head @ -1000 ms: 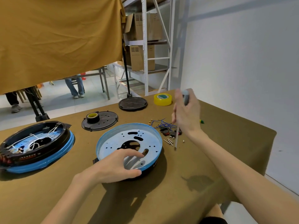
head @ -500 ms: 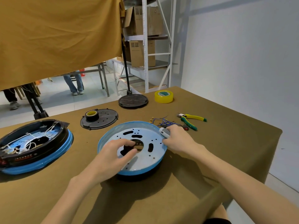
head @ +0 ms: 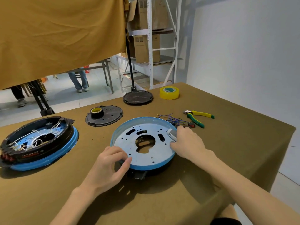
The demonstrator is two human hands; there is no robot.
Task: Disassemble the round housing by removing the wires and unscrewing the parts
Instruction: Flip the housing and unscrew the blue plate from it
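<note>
The right hand is closing its grip on a grey-handled screwdriver at the right rim of the round housing, while the left hand is pinching the near-left rim. The housing is sitting mid-tabletop, with loose wires and pliers lying just beyond it.

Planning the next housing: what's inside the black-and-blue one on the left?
White wires lie tangled over the blue plate inside the left housing. Whatever lies beneath that plate is hidden.
</note>
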